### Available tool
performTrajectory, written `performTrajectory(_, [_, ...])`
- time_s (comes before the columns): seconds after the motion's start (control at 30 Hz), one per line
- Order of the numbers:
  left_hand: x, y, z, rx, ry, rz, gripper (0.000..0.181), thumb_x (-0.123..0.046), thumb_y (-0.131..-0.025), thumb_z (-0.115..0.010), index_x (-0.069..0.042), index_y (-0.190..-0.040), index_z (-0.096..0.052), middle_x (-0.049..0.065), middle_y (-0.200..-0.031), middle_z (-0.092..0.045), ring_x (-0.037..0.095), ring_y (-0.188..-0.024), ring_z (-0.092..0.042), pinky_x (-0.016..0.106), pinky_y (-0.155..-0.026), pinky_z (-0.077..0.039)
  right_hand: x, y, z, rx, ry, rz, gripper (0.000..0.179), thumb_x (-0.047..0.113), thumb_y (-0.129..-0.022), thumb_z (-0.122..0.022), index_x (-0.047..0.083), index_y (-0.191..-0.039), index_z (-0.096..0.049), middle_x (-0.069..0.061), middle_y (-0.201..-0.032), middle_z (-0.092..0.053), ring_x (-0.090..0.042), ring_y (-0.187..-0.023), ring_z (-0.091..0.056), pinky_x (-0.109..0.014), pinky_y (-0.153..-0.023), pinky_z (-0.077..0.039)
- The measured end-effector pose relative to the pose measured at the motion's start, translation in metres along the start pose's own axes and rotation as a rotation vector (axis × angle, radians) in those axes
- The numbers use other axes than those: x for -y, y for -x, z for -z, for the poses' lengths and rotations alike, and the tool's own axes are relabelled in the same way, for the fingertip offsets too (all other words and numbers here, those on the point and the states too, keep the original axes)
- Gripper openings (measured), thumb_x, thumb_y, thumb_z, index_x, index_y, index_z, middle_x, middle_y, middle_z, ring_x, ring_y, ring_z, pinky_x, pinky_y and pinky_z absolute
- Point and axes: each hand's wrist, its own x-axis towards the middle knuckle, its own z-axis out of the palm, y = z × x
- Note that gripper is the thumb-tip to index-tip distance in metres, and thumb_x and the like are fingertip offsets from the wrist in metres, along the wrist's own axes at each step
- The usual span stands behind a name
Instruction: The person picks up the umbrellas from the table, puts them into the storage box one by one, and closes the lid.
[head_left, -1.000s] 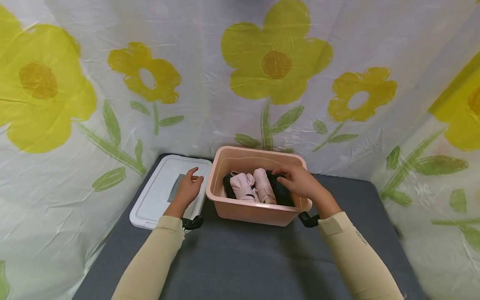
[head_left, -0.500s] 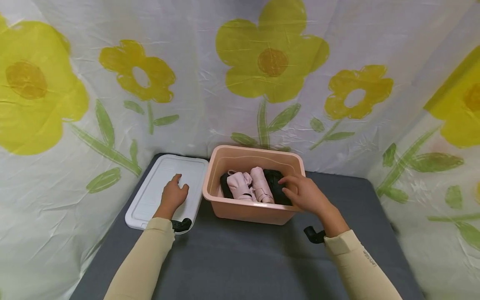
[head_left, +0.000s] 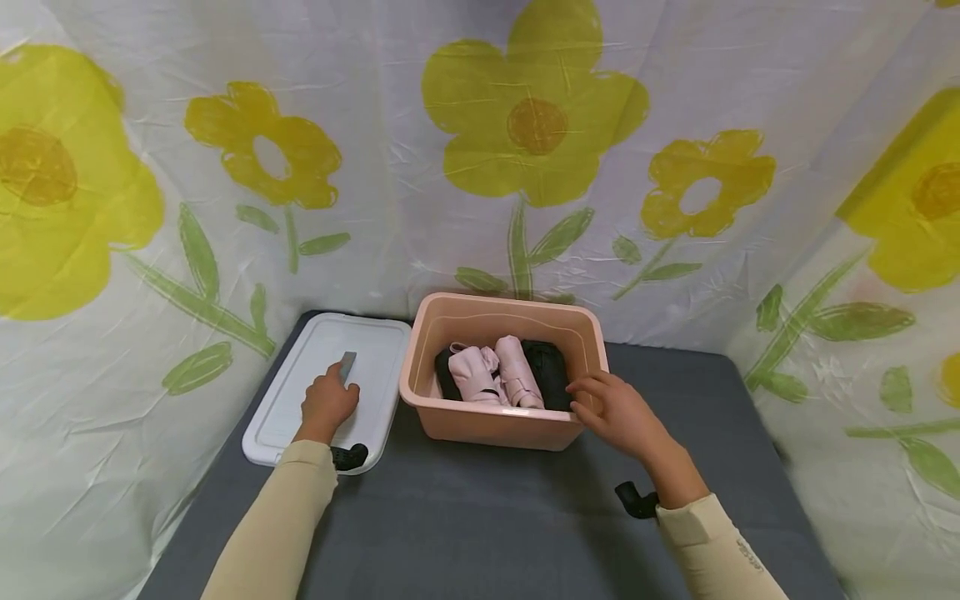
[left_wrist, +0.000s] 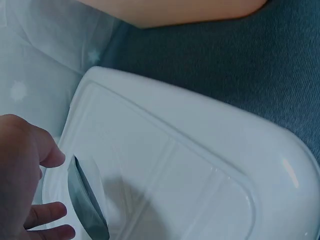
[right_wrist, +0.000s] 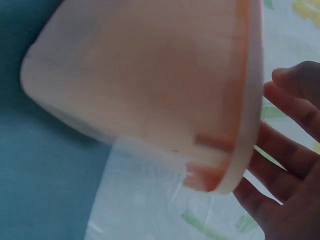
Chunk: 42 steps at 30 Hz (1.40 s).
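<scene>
In the head view a pale pink plastic tub (head_left: pixel 495 427) holds two rolled pink cloth-like bundles, one (head_left: pixel 474 375) with a dark band and one (head_left: pixel 517 372) slimmer, between black bundles (head_left: pixel 547 375). My right hand (head_left: pixel 618 414) is at the tub's right rim, fingers extended; in the right wrist view its fingertips reach the rim (right_wrist: pixel 250 115). To the left lies a white lid (head_left: pixel 378 354) with a grey strip-like handle (left_wrist: pixel 84 200). Over that lid hovers my left hand (head_left: pixel 327 404), its thumb and fingers spread around the handle in the left wrist view, apart from it.
A dark grey cloth-covered table (head_left: pixel 480 517) lies under everything. Behind and at both sides hangs a white curtain (head_left: pixel 390 208) printed with yellow flowers. The lid sits close beside the tub's left side, near the back edge.
My left hand has moved left and down over the lid, away from the tub. The right hand has drawn back from above the black bundle to the tub's right rim.
</scene>
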Motion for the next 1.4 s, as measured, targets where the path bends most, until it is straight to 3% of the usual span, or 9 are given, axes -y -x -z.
performTrajectory(0.27, [0.013,-0.003,0.004,0.040,-0.061,0.049,0.063,-0.025,-0.092,-0.040,0.001,-0.147,-0.029,0.039,-0.132,-0.046,0.058,-0.118,-0.044,0.068,-0.089,-0.037,-0.004,0.018,-0.019,-0.177,0.080,0.103,0.011,0.018,-0.086,-0.071,0.013,-0.095,-0.073,-0.004,-0.097,-0.068,-0.023,-0.088,-0.062,-0.043,-0.077,-0.052])
performTrajectory(0.47, [0.017,-0.005,0.005,0.053,-0.109,0.034,0.061,-0.022,-0.092,-0.042,0.006,-0.145,-0.031,0.041,-0.131,-0.045,0.058,-0.117,-0.042,0.069,-0.091,-0.034,-0.004,0.025,-0.024,-0.227,0.091,0.116,0.016,0.016,-0.079,-0.078,0.013,-0.093,-0.072,-0.001,-0.090,-0.065,-0.019,-0.085,-0.060,-0.041,-0.074,-0.051])
performTrajectory(0.77, [0.022,-0.006,-0.006,-0.064,-0.190,-0.032,0.038,-0.009,-0.089,-0.048,0.013,-0.120,-0.051,0.038,-0.109,-0.052,0.056,-0.105,-0.049,0.069,-0.083,-0.039,-0.009,0.030,-0.027,-0.268,0.138,0.156,0.021,0.018,-0.074,-0.081,0.011,-0.091,-0.072,-0.001,-0.087,-0.063,-0.019,-0.083,-0.058,-0.039,-0.074,-0.051])
performTrajectory(1.03, [0.026,-0.007,-0.012,-0.130,-0.194,-0.081,0.032,-0.006,-0.087,-0.049,0.016,-0.108,-0.056,0.037,-0.097,-0.055,0.053,-0.092,-0.054,0.063,-0.073,-0.044,-0.014,0.038,-0.023,-0.281,0.136,0.164,0.021,0.019,-0.074,-0.081,0.011,-0.092,-0.071,-0.001,-0.088,-0.064,-0.020,-0.086,-0.059,-0.039,-0.075,-0.051])
performTrajectory(1.4, [0.028,-0.003,-0.002,-0.042,-0.169,-0.097,0.036,-0.010,-0.085,-0.049,0.017,-0.108,-0.055,0.038,-0.097,-0.053,0.052,-0.092,-0.052,0.060,-0.074,-0.044,-0.021,0.044,-0.021,-0.329,0.124,0.136,0.023,0.017,-0.072,-0.082,0.010,-0.091,-0.072,-0.003,-0.089,-0.064,-0.021,-0.087,-0.059,-0.040,-0.074,-0.051])
